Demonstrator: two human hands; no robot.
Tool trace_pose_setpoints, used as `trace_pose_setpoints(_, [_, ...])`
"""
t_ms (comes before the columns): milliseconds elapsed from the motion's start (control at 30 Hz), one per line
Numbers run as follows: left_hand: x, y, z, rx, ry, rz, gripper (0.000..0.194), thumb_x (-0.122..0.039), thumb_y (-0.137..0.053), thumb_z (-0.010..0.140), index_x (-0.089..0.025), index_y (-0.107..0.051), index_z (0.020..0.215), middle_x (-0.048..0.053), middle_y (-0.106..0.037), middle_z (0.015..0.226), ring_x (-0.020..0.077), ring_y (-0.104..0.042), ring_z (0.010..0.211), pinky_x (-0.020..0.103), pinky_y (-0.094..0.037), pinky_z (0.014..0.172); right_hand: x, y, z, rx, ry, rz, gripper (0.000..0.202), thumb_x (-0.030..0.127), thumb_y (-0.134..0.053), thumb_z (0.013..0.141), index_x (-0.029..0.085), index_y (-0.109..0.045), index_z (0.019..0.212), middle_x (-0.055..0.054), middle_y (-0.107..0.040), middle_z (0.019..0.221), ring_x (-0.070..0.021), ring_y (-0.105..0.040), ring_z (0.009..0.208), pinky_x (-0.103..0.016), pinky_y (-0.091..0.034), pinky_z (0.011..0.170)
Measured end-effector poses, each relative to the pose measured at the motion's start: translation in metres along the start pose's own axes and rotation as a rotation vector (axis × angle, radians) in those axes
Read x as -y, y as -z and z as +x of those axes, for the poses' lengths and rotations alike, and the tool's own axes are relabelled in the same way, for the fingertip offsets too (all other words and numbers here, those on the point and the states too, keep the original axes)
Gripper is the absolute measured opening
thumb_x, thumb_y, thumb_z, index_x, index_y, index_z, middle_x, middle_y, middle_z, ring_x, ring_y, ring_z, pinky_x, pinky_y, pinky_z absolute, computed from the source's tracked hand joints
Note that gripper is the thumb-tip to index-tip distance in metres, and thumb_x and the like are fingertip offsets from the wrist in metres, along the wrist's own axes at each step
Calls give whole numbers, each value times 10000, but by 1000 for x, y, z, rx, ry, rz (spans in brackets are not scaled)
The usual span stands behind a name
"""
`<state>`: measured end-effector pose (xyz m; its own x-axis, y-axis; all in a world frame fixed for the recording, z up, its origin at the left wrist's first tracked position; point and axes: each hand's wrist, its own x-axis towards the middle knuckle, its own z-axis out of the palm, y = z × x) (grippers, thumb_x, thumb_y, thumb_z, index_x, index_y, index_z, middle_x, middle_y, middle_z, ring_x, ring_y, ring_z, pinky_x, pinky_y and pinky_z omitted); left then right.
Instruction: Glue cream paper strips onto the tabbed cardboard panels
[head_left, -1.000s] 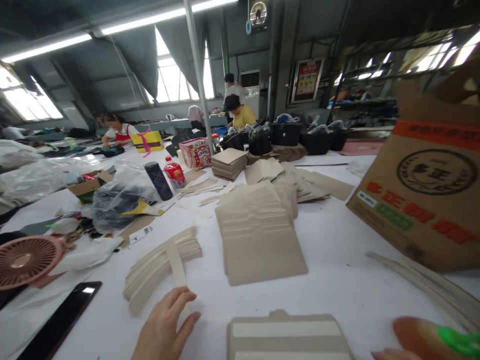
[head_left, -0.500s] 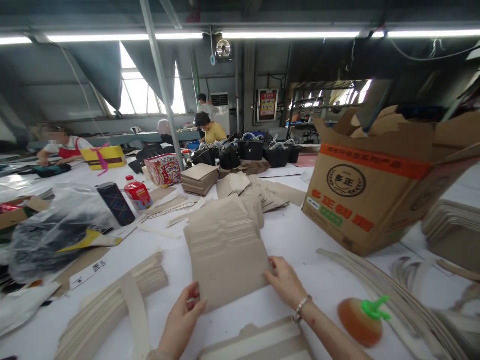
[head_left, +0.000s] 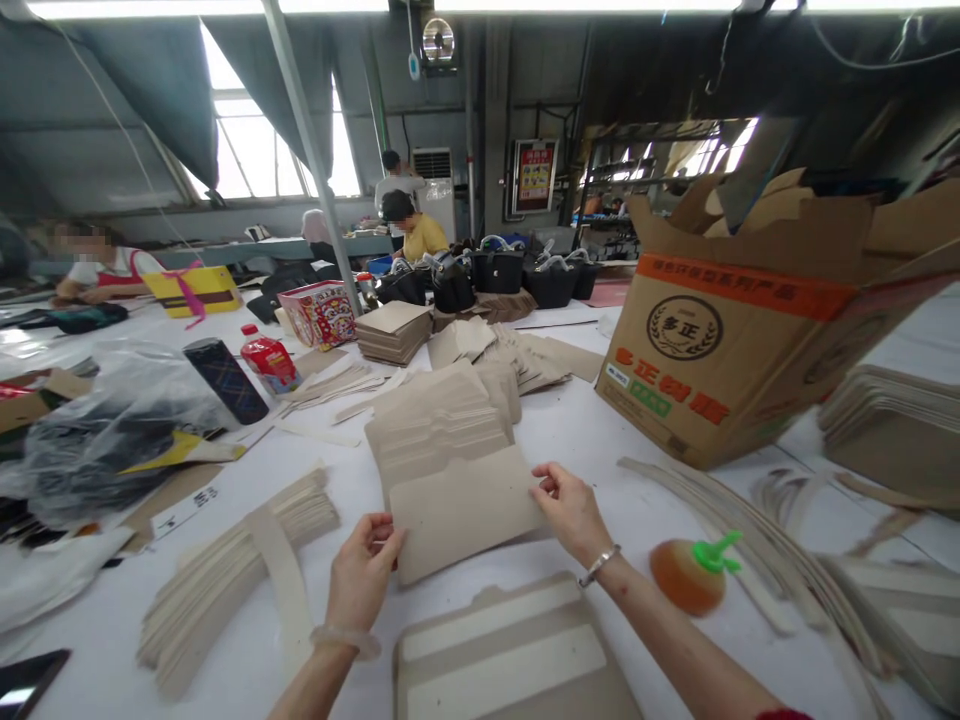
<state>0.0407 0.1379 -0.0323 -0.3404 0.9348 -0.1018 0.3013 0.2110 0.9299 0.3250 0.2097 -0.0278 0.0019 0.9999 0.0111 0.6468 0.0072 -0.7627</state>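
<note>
A grey-beige cardboard panel is held by its two side edges, low over the white table. My left hand pinches its left edge, and my right hand pinches the right edge near the upper corner. Behind the panel, similar sheets lie fanned out in an overlapping stack. Closer to me rests a larger board with pale strips across it. To the left is a bundle of curved card strips. A bottle of amber liquid with a green nozzle lies right of my right forearm.
A large open carton stands at the right, with long curved strips before it. Clear plastic, a dark cylinder and a red bottle are at the left. People sit and stand farther back.
The front panel has separated from the fanned stack and shifted slightly, with both hands at its edges. The view has tilted down, showing more of the striped board and a dark device at lower left.
</note>
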Motion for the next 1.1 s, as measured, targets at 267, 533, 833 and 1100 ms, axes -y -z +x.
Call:
trace_pose_setpoints(267, [25,-5,3,-127,-103,138,528,-547,-578,645,-174,-594,1020,56,-669,896,247,-642,806,376,-501,806,-13,-22,-1,-32,6,-57,84,225,-647,833,148,-615,839,-18,-634,876,-169,-603,818,-354,-483,781])
trace_pose_setpoints(533, [53,-11,10,-80,-247,210,579,-460,-547,715,-151,-531,1205,125,-518,1309,295,-469,1234,393,-423,1022,-15,-25,-4,-126,8,65,192,112,-568,664,195,-663,809,-37,-657,806,-199,-604,679,-290,-464,679])
trace_pose_setpoints(833, [46,-23,-3,12,-254,256,780,-453,-530,741,12,-335,1337,228,-263,1475,316,-221,1375,401,-214,1146,-19,-34,-1,-50,-72,268,188,112,-579,695,158,-657,860,-28,-695,816,-191,-634,703,-291,-496,665])
trace_pose_setpoints(1100, [-9,-18,-5,-19,-66,-32,520,-500,-615,691,-122,-534,1038,176,-650,1050,379,-577,1058,569,-405,959,-9,-33,-2,-2,-143,375,119,248,-598,891,130,-600,910,-7,-621,852,-133,-606,702,-295,-518,651])
